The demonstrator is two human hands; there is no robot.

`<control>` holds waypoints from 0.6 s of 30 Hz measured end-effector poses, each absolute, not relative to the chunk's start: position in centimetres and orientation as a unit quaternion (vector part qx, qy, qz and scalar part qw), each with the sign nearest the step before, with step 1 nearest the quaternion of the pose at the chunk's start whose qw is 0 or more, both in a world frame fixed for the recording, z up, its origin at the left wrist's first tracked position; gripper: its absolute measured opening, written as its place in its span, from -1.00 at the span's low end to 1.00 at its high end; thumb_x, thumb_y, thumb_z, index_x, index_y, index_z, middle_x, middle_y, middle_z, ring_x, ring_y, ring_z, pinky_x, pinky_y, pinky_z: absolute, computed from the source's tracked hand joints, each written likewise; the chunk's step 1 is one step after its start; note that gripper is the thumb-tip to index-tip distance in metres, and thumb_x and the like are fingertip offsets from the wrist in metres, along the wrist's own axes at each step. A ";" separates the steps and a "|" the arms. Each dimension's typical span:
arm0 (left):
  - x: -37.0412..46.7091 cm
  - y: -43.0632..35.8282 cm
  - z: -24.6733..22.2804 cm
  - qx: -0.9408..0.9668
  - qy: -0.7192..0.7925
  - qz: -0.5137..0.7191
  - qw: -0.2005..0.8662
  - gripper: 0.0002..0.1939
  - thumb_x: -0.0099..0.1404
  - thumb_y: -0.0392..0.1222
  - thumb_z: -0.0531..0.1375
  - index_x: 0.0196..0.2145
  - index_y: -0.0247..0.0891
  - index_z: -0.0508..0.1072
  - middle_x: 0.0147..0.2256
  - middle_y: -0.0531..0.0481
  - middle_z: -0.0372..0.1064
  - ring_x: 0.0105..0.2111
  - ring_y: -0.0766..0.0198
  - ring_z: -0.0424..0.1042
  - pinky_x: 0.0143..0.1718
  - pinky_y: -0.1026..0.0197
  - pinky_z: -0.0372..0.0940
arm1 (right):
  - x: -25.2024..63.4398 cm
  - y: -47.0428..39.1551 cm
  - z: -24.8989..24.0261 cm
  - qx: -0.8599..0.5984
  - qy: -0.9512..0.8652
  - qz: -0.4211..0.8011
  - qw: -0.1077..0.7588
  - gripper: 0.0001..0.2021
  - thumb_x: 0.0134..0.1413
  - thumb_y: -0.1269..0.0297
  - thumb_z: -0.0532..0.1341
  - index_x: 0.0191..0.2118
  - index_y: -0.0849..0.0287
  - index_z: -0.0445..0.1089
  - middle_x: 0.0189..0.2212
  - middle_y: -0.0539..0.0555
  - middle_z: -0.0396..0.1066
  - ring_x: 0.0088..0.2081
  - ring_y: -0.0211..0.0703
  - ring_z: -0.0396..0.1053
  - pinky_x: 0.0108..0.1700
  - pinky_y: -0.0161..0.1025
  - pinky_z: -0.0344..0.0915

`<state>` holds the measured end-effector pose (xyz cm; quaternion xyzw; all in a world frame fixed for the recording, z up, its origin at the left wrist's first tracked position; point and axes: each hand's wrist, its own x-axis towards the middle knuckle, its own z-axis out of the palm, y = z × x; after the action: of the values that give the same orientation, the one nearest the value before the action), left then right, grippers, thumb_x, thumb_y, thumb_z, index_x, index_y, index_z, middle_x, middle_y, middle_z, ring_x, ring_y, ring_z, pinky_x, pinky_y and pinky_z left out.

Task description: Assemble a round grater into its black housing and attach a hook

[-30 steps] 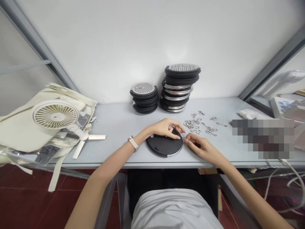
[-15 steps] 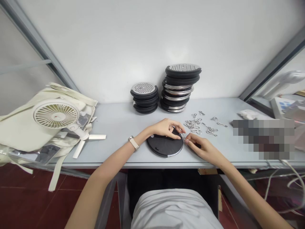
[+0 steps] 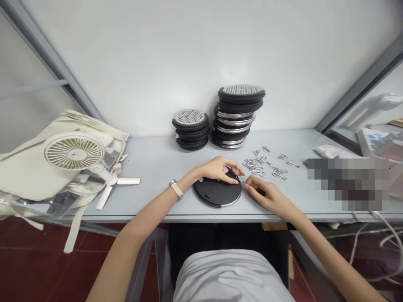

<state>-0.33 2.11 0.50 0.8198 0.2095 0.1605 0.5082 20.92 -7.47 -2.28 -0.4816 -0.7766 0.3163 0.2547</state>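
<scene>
A round black disc [image 3: 218, 193] with a silvery edge lies flat near the table's front edge. Across its upper part rests my left hand [image 3: 222, 168], thumb and fingers curved apart around the disc's upper right rim. My right hand [image 3: 262, 192] is just right of the disc, its thumb and fingertips pinched on a small, thin metal clip [image 3: 242, 181] at the rim. More silvery clips and rings [image 3: 253, 163] lie loosely on the table beyond my right hand.
Behind stand a short stack of discs [image 3: 190, 130] and a taller one [image 3: 238, 117]. A white fan [image 3: 74, 153] lies on a cream bag [image 3: 25, 167] at the left. A white cloth [image 3: 329, 151] and a blurred-out patch are at the right.
</scene>
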 end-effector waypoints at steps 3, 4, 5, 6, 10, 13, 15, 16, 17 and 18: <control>-0.4 2.2 0.4 0.822 0.204 0.162 0.506 -0.56 0.05 -0.15 0.35 -0.10 -0.32 0.47 -0.20 -0.13 0.46 -0.66 0.61 0.00 -0.60 0.39 0.00 | 20.9 -7.4 -2.3 -0.480 -0.779 0.315 0.251 -0.76 0.29 0.09 -0.03 -0.32 0.11 0.19 -0.51 -0.04 0.28 -0.47 -0.22 0.14 -0.40 -0.29 0.14; -0.4 2.2 0.4 0.824 0.201 0.163 0.504 -0.56 0.06 -0.15 0.35 -0.10 -0.33 0.47 -0.20 -0.12 0.46 -0.65 0.61 0.00 -0.60 0.39 0.00 | 20.9 -7.4 -2.3 -0.480 -0.780 0.313 0.250 -0.76 0.29 0.09 -0.03 -0.32 0.11 0.19 -0.51 -0.04 0.27 -0.47 -0.23 0.14 -0.40 -0.29 0.13; -0.4 2.2 0.4 0.825 0.199 0.164 0.502 -0.57 0.06 -0.15 0.35 -0.10 -0.33 0.47 -0.20 -0.13 0.46 -0.65 0.61 0.00 -0.60 0.39 0.01 | 20.9 -7.4 -2.3 -0.480 -0.781 0.311 0.249 -0.76 0.29 0.09 -0.03 -0.33 0.11 0.19 -0.52 -0.04 0.26 -0.47 -0.23 0.13 -0.41 -0.29 0.13; -0.4 2.2 0.4 0.826 0.198 0.164 0.501 -0.56 0.06 -0.15 0.35 -0.10 -0.34 0.47 -0.20 -0.13 0.46 -0.65 0.61 -0.01 -0.60 0.39 0.01 | 20.9 -7.4 -2.3 -0.480 -0.783 0.309 0.248 -0.76 0.29 0.09 -0.02 -0.33 0.11 0.19 -0.52 -0.05 0.25 -0.47 -0.23 0.13 -0.41 -0.29 0.12; -0.3 2.1 0.5 0.824 0.204 0.163 0.503 -0.57 0.05 -0.17 0.34 -0.10 -0.36 0.47 -0.19 -0.15 0.46 -0.64 0.61 -0.03 -0.59 0.39 0.01 | 20.9 -7.4 -2.2 -0.483 -0.787 0.294 0.246 -0.75 0.28 0.09 -0.01 -0.35 0.11 0.20 -0.52 -0.05 0.23 -0.49 -0.25 0.12 -0.44 -0.30 0.11; -0.2 2.1 0.5 0.821 0.206 0.165 0.506 -0.57 0.05 -0.18 0.34 -0.10 -0.36 0.48 -0.18 -0.15 0.46 -0.64 0.61 -0.03 -0.60 0.40 -0.01 | 20.9 -7.5 -2.2 -0.484 -0.789 0.287 0.246 -0.74 0.28 0.08 -0.01 -0.36 0.11 0.22 -0.53 -0.05 0.22 -0.50 -0.25 0.12 -0.45 -0.30 0.11; -0.2 2.1 0.5 0.820 0.206 0.165 0.508 -0.57 0.05 -0.18 0.34 -0.10 -0.35 0.47 -0.18 -0.15 0.46 -0.64 0.61 -0.02 -0.61 0.40 -0.02 | 20.9 -7.5 -2.2 -0.484 -0.790 0.286 0.245 -0.73 0.28 0.07 -0.01 -0.36 0.12 0.22 -0.53 -0.04 0.22 -0.49 -0.25 0.12 -0.46 -0.30 0.11; -0.2 2.1 0.5 0.820 0.206 0.164 0.509 -0.57 0.05 -0.18 0.34 -0.10 -0.35 0.48 -0.18 -0.15 0.46 -0.65 0.62 -0.02 -0.61 0.40 -0.02 | 20.9 -7.5 -2.3 -0.485 -0.790 0.285 0.243 -0.72 0.28 0.06 -0.02 -0.36 0.12 0.22 -0.53 -0.04 0.23 -0.49 -0.24 0.13 -0.45 -0.30 0.12; -0.2 2.1 0.5 0.819 0.206 0.164 0.509 -0.57 0.05 -0.19 0.34 -0.10 -0.35 0.48 -0.18 -0.15 0.46 -0.65 0.62 -0.01 -0.61 0.40 -0.02 | 20.9 -7.5 -2.3 -0.486 -0.791 0.284 0.241 -0.72 0.28 0.06 -0.02 -0.36 0.12 0.22 -0.53 -0.04 0.23 -0.49 -0.24 0.13 -0.45 -0.30 0.12; -0.2 2.1 0.4 0.819 0.206 0.163 0.510 -0.57 0.05 -0.19 0.35 -0.11 -0.35 0.48 -0.18 -0.15 0.46 -0.65 0.62 -0.01 -0.61 0.40 -0.02 | 20.9 -7.4 -2.3 -0.487 -0.791 0.283 0.239 -0.72 0.28 0.06 -0.02 -0.36 0.11 0.23 -0.53 -0.04 0.23 -0.49 -0.24 0.13 -0.45 -0.30 0.12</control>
<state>-0.23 2.13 0.44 0.8190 0.2063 0.1628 0.5100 20.89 -7.45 -2.26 -0.4873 -0.7908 0.2827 0.2392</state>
